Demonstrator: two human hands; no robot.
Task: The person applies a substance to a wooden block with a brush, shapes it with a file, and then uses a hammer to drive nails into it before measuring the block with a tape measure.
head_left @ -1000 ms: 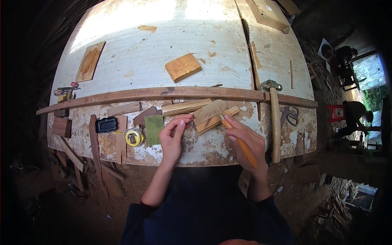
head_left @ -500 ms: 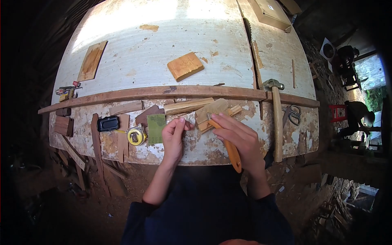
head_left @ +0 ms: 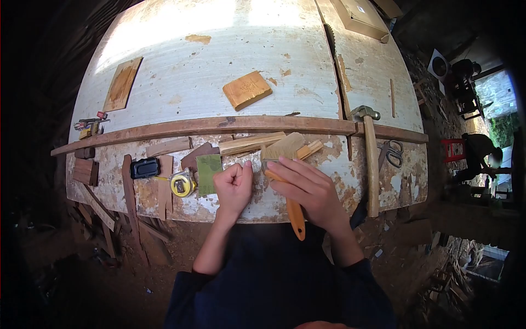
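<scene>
My right hand (head_left: 309, 192) grips a paintbrush (head_left: 296, 216) with an orange wooden handle. Its broad pale bristles (head_left: 286, 146) point away from me, above several small wood pieces. The handle's end, with a hole in it, hangs below my palm near the table's front edge. To the left, my left hand (head_left: 233, 189) is closed in a fist with the thumb sticking up, and nothing shows in it. Beside that fist lies a green sheet of sandpaper (head_left: 209, 173). A light wood strip (head_left: 252, 143) lies just beyond both hands.
A long wooden bar (head_left: 219, 125) crosses the worn table (head_left: 181, 71); a wood block (head_left: 246, 90) lies beyond it. A hammer (head_left: 371, 159) and scissors (head_left: 393, 153) are on the right, a tape measure (head_left: 182, 184) on the left. A saw blade (head_left: 330, 41) protrudes from the slot. Another person (head_left: 479, 156) is at far right.
The brush has turned more upright, its handle swinging left and toward me, and its bristles now show fully. My left hand has gone from a pinch to a fist with the thumb raised.
</scene>
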